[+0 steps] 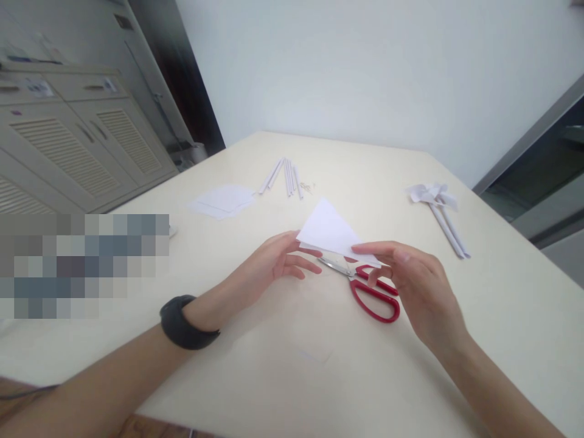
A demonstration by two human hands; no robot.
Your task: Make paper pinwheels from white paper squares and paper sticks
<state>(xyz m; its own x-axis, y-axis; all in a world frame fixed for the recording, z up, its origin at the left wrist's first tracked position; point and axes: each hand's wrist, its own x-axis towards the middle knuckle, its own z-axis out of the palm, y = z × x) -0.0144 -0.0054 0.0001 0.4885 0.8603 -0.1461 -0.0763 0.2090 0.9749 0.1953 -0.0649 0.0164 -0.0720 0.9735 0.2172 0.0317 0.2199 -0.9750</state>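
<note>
A white sheet of paper, folded into a triangle, is held up between my hands above the table. My left hand has its forefinger under the left corner, which hides part of that hand; its other fingers are spread. At the right corner, my right hand pinches the paper between fingers and thumb. Red-handled scissors lie on the table just below the paper, partly covered by my right fingers. Their blades point left and are partly hidden.
Flat white paper sheets lie at the back left. Rolled paper sticks are beside small loose bits. Paper pinwheels on sticks lie at the right. The white table meets a wall at the back; a blurred-out patch covers the left.
</note>
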